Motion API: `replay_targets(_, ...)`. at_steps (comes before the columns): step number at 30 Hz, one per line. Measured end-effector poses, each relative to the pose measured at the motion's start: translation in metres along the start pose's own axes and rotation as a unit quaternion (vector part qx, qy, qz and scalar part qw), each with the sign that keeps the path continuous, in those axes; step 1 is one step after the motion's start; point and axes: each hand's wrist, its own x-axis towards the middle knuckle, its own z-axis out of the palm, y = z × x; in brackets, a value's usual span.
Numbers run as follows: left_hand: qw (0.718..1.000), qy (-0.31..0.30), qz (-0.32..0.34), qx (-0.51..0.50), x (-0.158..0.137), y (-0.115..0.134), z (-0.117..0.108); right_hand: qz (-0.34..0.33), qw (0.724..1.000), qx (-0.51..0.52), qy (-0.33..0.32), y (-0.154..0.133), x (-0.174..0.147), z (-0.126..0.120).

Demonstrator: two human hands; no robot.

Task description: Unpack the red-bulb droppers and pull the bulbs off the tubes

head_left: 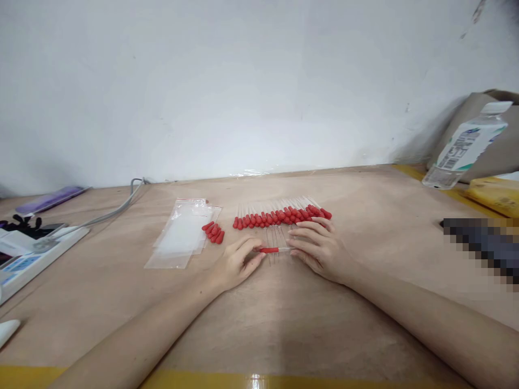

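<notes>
My left hand [242, 263] pinches the end of a red rubber bulb [269, 250]. My right hand [318, 248] grips the clear glass dropper tube [284, 249] that meets the bulb's other end, so the two lie in one line between my hands. Under and behind them, several bare glass tubes [275, 236] rest on the table. Farther back is a row of droppers [279, 216] with red bulbs toward me and thin tips toward the wall. Left of the row sits a small pile of loose red bulbs [213, 232].
Clear zip bags [174, 237] lie left of the loose bulbs. A white power strip [44, 259] with a grey cable [117, 209] and a purple packet [51, 200] are at far left. On the right stand a plastic bottle [466, 146], a cardboard box [494, 156] and a yellow packet [494, 194].
</notes>
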Motion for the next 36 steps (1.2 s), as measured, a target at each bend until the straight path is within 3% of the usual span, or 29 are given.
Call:
replay_targets(5,1.0,-0.006,-0.006,-0.002,0.009,0.007,0.002,0.001,1.0,0.022,0.0,-0.005,0.001,0.003)
replay_targets(11,0.996,-0.001,0.078,0.035,0.017,0.005,0.017,0.006,0.999,0.042,-0.018,-0.011,0.003,0.005)
replay_targets(18,0.991,0.017,0.111,0.072,0.015,0.006,0.018,-0.028,0.998,0.047,-0.025,-0.012,0.004,0.007)
replay_targets(26,0.993,-0.036,0.1,0.053,0.015,0.009,0.014,-0.066,0.995,0.071,0.006,-0.015,0.0,0.013)
replay_targets(36,0.994,-0.059,0.087,0.032,0.01,0.013,0.01,-0.119,0.992,0.043,-0.001,-0.017,0.0,0.004)
